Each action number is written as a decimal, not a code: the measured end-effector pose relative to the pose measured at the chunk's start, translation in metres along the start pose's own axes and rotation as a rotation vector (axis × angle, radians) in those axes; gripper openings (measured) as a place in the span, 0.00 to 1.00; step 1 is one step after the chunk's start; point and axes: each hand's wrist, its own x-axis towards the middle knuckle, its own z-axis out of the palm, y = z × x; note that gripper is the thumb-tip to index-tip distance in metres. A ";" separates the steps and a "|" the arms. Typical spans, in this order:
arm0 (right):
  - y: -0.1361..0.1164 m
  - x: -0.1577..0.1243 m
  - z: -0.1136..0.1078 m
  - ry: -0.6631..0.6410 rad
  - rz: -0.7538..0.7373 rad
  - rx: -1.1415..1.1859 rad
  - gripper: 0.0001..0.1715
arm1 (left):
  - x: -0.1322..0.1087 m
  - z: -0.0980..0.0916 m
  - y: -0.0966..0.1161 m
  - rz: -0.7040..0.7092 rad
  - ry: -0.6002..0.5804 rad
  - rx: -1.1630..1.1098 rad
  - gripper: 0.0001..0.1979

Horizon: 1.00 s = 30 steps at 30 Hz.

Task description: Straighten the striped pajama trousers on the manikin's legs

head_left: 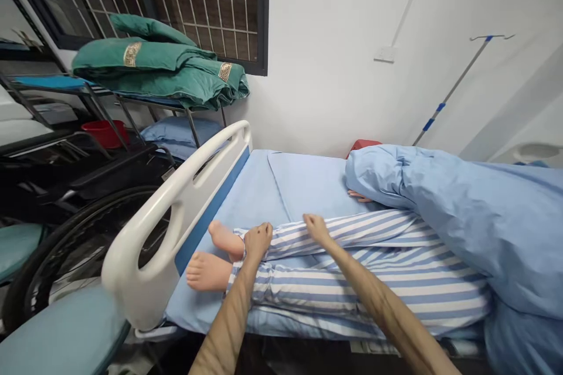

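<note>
A figure with smooth, manikin-like feet (209, 271) lies on the bed in blue-and-white striped pajama trousers (316, 287). My left hand (258, 240) is closed on the far trouser leg just above the ankle. Farther up that same leg, around the knee, my right hand (315, 228) is closed at the upper edge of the striped cloth. The fingertips of both hands are hidden. A blue quilt (440, 205) covers the upper body, and part of the figure's hand (359, 195) shows from beneath it.
A white footboard (132, 234) rises at the bed's left end, with a wheelchair (79, 234) beyond it. Green folded bedding (162, 67) lies on a chair by the window. An IV pole (457, 85) stands behind the bed. A round stool (61, 334) is at lower left.
</note>
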 end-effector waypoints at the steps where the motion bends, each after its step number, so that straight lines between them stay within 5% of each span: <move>1: -0.021 0.001 0.018 -0.063 -0.051 0.049 0.26 | 0.000 -0.001 0.000 0.004 -0.007 0.002 0.21; 6: -0.087 0.016 0.078 -0.071 -0.100 0.290 0.27 | -0.002 -0.004 -0.003 0.053 -0.079 0.033 0.23; 13: -0.040 0.008 0.119 -0.054 0.023 0.212 0.25 | -0.002 0.000 -0.006 0.048 -0.051 0.031 0.22; 22: -0.033 0.011 0.125 -0.016 0.057 0.317 0.26 | -0.002 -0.006 -0.001 -0.059 -0.013 -0.111 0.18; 30: -0.032 0.014 0.123 0.029 0.112 0.481 0.29 | 0.028 -0.041 0.027 -0.156 0.273 -0.865 0.24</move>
